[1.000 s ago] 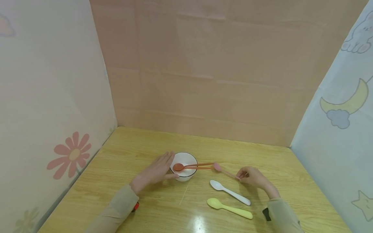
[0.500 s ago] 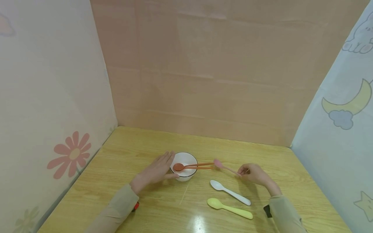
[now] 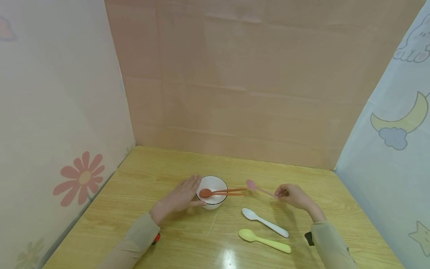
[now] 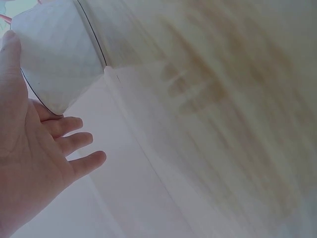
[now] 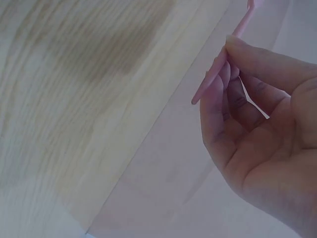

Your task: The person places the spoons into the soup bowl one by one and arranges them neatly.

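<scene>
My left hand [image 3: 179, 195] rests against the left side of a white bowl [image 3: 220, 182] with a dark rim. Its fingers are extended; in the left wrist view the thumb lies along the bowl [image 4: 59, 54] and the other fingers are spread. Inside the bowl sits an orange spoon [image 3: 205, 192], with a second orange handle [image 3: 231, 194] beside its own, both reaching over the right rim. My right hand [image 3: 293, 196] pinches a pink spoon [image 3: 251, 184] by the handle end, between thumb and fingers, raised off the table. The right wrist view shows this pinch on the pink handle [image 5: 212, 77].
A white spoon [image 3: 265, 222] and a yellow-green spoon [image 3: 264, 240] lie on the wooden table [image 3: 188, 239], nearer the front and right of the bowl. Patterned cloth walls stand at left and right, and a tan sheet [image 3: 228, 82] hangs behind.
The pink spoon has moved slightly up and away in my right hand, its bowl end tilting away from the orange handles. My left hand and the bowl stay put.
</scene>
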Action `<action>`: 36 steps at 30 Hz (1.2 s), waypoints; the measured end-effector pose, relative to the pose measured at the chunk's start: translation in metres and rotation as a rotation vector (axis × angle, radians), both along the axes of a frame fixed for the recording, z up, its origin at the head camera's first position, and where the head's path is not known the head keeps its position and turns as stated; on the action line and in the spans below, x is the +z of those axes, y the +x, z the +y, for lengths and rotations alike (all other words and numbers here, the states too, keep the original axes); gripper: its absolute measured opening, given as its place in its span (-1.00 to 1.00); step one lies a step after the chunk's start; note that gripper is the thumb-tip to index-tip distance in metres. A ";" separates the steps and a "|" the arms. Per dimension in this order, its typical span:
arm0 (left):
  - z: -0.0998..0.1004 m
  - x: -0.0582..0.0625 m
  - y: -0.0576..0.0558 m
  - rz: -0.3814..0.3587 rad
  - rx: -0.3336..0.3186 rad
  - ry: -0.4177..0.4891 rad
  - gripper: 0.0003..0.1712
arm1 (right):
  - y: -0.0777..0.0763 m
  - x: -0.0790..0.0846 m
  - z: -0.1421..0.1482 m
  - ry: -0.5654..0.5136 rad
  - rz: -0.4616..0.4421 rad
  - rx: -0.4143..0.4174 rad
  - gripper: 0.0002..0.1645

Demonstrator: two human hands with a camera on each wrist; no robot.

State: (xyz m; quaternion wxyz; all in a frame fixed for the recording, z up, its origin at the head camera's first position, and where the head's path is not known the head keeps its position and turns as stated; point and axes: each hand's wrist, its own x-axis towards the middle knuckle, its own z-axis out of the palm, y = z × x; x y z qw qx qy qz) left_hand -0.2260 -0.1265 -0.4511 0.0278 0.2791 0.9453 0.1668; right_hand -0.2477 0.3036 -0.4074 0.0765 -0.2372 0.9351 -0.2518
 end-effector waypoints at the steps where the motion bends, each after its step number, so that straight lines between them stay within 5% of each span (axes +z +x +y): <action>1: 0.000 0.000 0.000 -0.004 0.002 -0.002 0.12 | 0.000 0.002 -0.001 0.003 0.001 0.000 -0.90; 14: 0.000 0.000 0.001 -0.008 0.003 0.001 0.12 | -0.007 0.020 -0.011 0.013 0.041 0.029 -0.94; 21: 0.000 0.001 0.001 -0.002 0.003 -0.008 0.12 | -0.014 0.027 -0.014 -0.037 0.108 0.112 -0.96; 36: 0.000 0.001 0.001 0.015 0.005 -0.020 0.12 | -0.021 0.042 -0.030 -0.004 0.116 0.117 -0.97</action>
